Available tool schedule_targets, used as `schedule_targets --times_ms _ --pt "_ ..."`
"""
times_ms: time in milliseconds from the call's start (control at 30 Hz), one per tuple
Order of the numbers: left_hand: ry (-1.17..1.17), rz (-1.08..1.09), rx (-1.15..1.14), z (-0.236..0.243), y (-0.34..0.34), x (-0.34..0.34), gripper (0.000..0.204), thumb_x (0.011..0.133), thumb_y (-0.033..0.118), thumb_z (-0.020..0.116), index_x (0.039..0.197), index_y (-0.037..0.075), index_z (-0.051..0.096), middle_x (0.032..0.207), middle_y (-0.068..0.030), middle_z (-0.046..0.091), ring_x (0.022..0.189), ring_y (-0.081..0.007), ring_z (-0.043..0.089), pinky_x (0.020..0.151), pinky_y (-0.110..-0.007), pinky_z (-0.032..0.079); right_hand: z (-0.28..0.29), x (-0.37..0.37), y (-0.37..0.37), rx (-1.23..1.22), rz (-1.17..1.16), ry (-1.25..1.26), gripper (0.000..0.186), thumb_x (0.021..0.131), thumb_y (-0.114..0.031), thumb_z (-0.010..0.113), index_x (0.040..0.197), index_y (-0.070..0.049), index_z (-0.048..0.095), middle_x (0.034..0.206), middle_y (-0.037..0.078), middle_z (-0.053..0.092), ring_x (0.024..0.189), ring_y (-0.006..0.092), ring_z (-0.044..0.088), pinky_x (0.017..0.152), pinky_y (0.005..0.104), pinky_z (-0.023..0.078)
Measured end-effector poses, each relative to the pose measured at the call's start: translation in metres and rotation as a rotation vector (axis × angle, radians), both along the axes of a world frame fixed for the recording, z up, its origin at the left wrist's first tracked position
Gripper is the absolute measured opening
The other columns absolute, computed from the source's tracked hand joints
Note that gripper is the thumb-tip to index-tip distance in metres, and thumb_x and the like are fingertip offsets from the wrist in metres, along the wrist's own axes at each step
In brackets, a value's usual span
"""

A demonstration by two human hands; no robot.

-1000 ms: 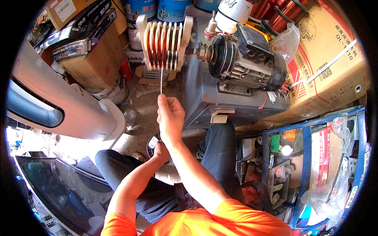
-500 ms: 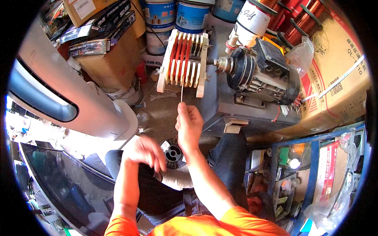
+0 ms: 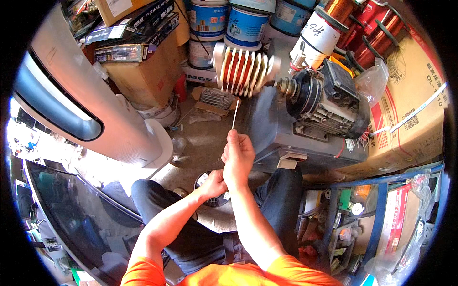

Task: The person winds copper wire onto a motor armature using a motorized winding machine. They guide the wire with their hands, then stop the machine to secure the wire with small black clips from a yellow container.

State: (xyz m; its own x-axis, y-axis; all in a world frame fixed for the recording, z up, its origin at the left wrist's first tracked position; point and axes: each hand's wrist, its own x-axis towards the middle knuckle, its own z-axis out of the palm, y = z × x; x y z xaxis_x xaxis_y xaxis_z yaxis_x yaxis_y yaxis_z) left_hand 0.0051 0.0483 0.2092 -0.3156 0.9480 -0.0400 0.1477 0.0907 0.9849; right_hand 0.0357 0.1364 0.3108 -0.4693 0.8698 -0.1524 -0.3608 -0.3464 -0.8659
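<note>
right hand [image 3: 238, 157]: pinched tight on the wire [image 3: 234, 114]; a thin pale strand running straight up to the former [image 3: 244, 71]
left hand [image 3: 213, 183]: curled low just under the right, by the spool [image 3: 212, 193] at the knees; can't tell if it grips the strand or only steadies it
former: stepped white slots packed with coppery coils, on the shaft of the motor [image 3: 329, 100]; blurry, so probably spinning
tip: imo keep the strand taut and lined up with one slot; fingers well below the turning part
materials: glossy copper windings; ribbed dark metal motor; grey steel base [image 3: 276, 138]; dusty concrete floor [image 3: 200, 138]
around: cardboard boxes [image 3: 415, 100]; paint buckets [image 3: 248, 26]
</note>
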Motion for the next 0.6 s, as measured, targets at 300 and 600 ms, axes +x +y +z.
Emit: schedule_targets --times_ms 300,600 --pt "0.284 0.013 -0.218 -0.03 0.003 -0.001 0.022 0.086 0.013 0.052 0.103 0.001 0.059 0.086 -0.0226 0.067 0.087 -0.0452 0.063 0.077 -0.047 0.051 -0.001 0.0 0.003 0.005 -0.008 0.005 0.026 0.094 -0.028 0.063 0.082 -0.009 0.051 0.059 -0.007 0.041 0.045 0.0007 0.031 0.039 0.0197 0.023" --pt "0.561 -0.146 -0.151 -0.169 -0.015 -0.008 0.029 0.094 0.031 0.051 0.096 0.006 0.064 0.089 -0.0187 0.067 0.09 -0.0373 0.063 0.085 -0.048 0.046 -0.001 0.001 0.001 0.01 -0.013 0.033 0.025 0.094 -0.028 0.064 0.082 -0.008 0.051 0.059 -0.007 0.041 0.045 0.0009 0.031 0.039 0.0196 0.023"
